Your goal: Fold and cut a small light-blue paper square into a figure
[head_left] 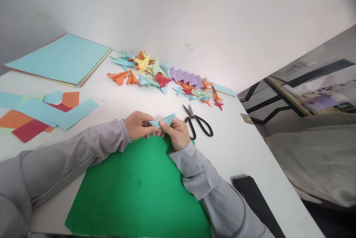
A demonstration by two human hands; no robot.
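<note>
Both of my hands pinch a small folded light-blue paper piece (164,120) just above the far edge of a green sheet (139,189). My left hand (138,125) grips its left end with closed fingers. My right hand (177,133) holds the right part, thumb on top, with the pointed tips sticking up to the right. Grey sleeves cover both my arms. Black scissors (198,122) lie on the white table (239,145) just right of my right hand.
A pile of coloured folded paper figures (164,76) lies at the back by the wall. A stack of coloured sheets (62,59) sits far left, with cut blue, red and orange strips (41,113) nearer. A black object (256,201) lies at the right edge.
</note>
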